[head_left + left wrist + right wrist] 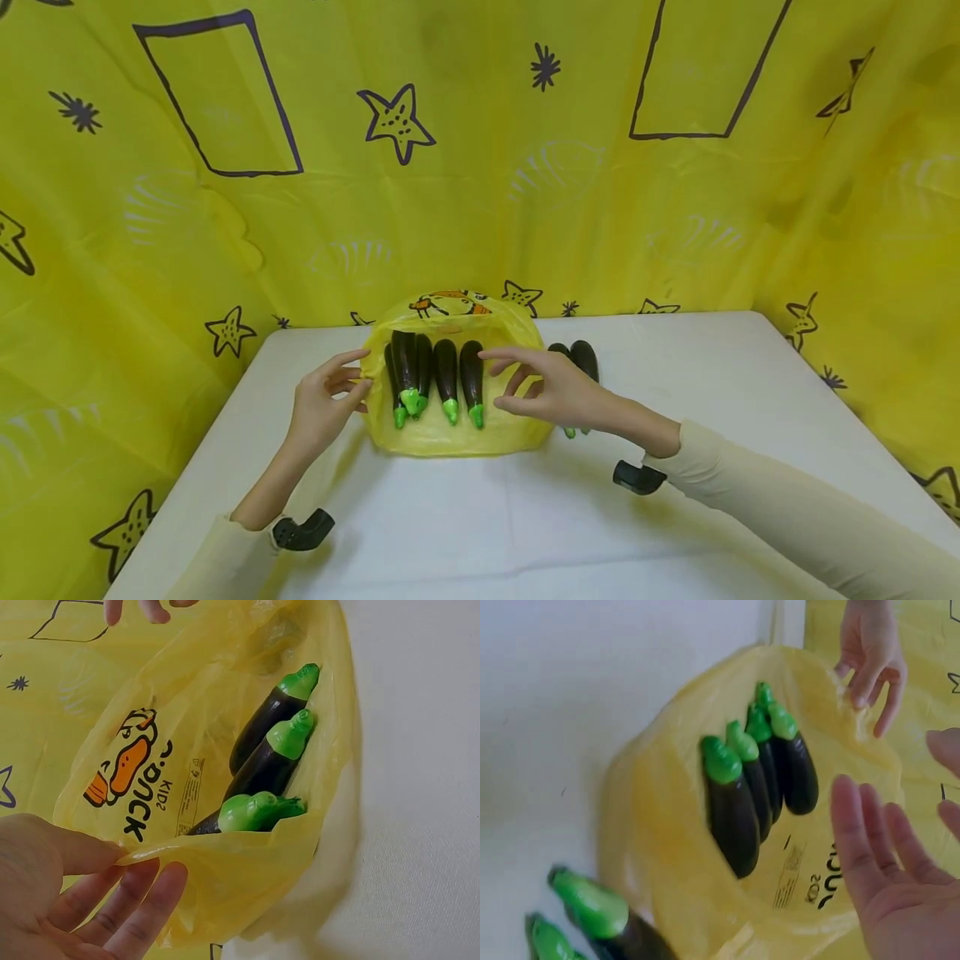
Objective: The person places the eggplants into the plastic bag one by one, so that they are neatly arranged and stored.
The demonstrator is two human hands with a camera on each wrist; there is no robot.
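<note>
A yellow plastic bag (465, 442) lies with its mouth wide, and several dark eggplants (472, 375) with green stem ends rest inside it. My left hand (318, 408) pinches the bag's left rim between thumb and fingers, as the left wrist view (97, 900) confirms. Over the right side of the bag hovers my right hand (558, 387), its fingers extended and apart, holding nothing. Two more eggplants (585, 360) lie on the table just right of the bag, partly hidden behind the right hand in the head view.
A white table (712, 400) carries everything. Yellow curtains (480, 208) printed with starfish stand behind it and along both sides. Printed lettering and an orange-billed duck (127, 761) show on the bag's inner wall.
</note>
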